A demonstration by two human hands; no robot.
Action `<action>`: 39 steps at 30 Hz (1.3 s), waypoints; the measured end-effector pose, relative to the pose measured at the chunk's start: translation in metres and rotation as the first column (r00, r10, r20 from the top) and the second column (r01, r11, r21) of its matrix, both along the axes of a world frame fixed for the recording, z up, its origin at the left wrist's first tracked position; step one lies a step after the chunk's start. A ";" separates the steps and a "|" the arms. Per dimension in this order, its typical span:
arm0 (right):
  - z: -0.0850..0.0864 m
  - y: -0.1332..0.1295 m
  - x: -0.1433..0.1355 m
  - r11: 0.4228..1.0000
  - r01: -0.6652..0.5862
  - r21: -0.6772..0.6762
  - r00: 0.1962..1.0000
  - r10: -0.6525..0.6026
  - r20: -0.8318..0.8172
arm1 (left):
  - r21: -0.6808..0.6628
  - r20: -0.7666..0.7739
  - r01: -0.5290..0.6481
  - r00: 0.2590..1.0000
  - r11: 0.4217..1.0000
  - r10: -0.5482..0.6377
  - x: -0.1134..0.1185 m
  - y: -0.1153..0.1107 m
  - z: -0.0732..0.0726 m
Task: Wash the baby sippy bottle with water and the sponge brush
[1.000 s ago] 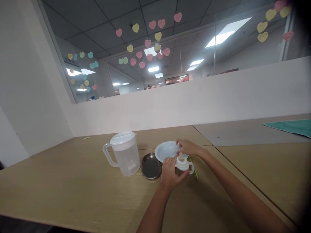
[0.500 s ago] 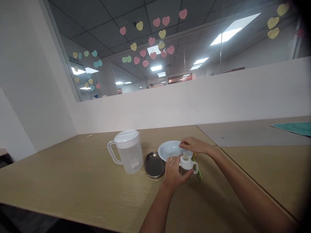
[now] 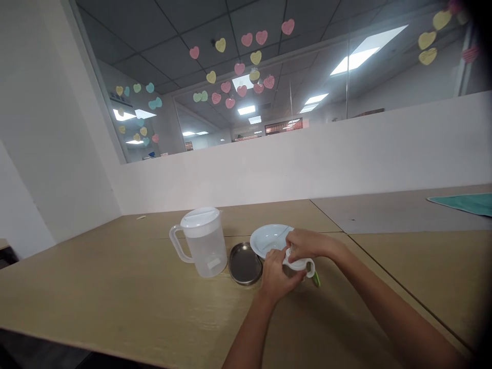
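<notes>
A baby bottle (image 3: 298, 265) with a white collar and side handles is held low over the table, in front of the bowl. Wrapped round its left side is my left hand (image 3: 275, 274), with the thumb across the front. My right hand (image 3: 310, 244) comes from the right and closes its fingers on the top of the bottle, hiding the spout. Behind the hands is a white bowl (image 3: 265, 237), partly covered by them. A green-handled item (image 3: 316, 280) pokes out right of the bottle; the rest of it is hidden.
Left of my hands a round dark metal dish (image 3: 245, 264) lies beside the bowl. Farther left stands a clear lidded pitcher (image 3: 206, 248), handle leftward. A teal cloth (image 3: 465, 204) lies at the far right. A white wall (image 3: 215, 179) with a window backs the table.
My right hand has moved down and slightly right from above the bowl onto the bottle's top, covering the spout. My left hand keeps its hold on the bottle.
</notes>
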State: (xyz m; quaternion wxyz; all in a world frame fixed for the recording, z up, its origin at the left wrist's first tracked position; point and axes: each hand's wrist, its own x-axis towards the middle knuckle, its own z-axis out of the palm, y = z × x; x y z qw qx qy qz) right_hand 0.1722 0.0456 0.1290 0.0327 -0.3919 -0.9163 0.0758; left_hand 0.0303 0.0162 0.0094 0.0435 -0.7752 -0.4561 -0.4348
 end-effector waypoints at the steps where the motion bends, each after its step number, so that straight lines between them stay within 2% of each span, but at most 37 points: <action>1: 0.000 0.000 0.001 1.000 -0.008 0.000 1.000 0.008 0.001 | -0.005 0.012 0.004 1.000 1.000 -0.004 0.000 0.000 0.000; 8: 0.005 -0.004 0.006 0.997 -0.054 -0.054 0.999 0.054 0.001 | -0.020 0.055 0.015 0.998 1.000 -0.014 -0.001 0.000 0.000; 13: 0.005 0.006 0.016 0.967 -0.198 -0.157 0.976 0.180 -0.124 | -0.027 0.059 0.047 0.997 0.999 -0.046 -0.004 0.000 -0.001; 16: 0.005 0.011 0.018 0.962 -0.205 -0.180 0.958 0.160 -0.237 | -0.030 0.064 0.056 0.996 0.998 -0.054 -0.005 0.000 -0.002; 18: 0.006 0.009 0.018 0.991 -0.082 -0.106 0.967 0.053 -0.248 | -0.052 0.070 0.050 0.997 0.997 -0.046 -0.005 0.000 -0.002; 20: 0.008 0.003 0.016 0.998 0.067 0.009 0.980 -0.064 -0.187 | -0.082 0.074 0.042 0.997 0.996 -0.035 -0.004 -0.002 -0.002; 22: 0.010 -0.004 0.014 0.989 0.115 0.090 0.986 -0.102 -0.133 | -0.105 0.076 0.037 0.997 0.994 -0.029 -0.004 -0.004 0.000; 27: 0.013 -0.013 0.015 0.990 -0.018 0.143 0.982 0.044 -0.182 | -0.129 0.075 0.024 0.997 0.991 -0.014 -0.004 -0.008 0.004; 30: 0.016 -0.015 0.018 0.988 -0.050 0.146 0.965 0.086 -0.249 | -0.123 0.078 0.030 0.997 0.992 -0.020 -0.004 -0.009 0.004; 35: 0.026 -0.020 0.030 0.974 0.003 0.226 0.904 0.094 -0.416 | -0.129 0.087 0.035 0.996 0.991 -0.023 -0.004 -0.009 0.004; 39: 0.035 -0.026 0.037 0.945 0.102 0.311 0.821 0.097 -0.562 | -0.142 0.097 0.046 0.995 0.989 -0.033 -0.005 -0.008 0.003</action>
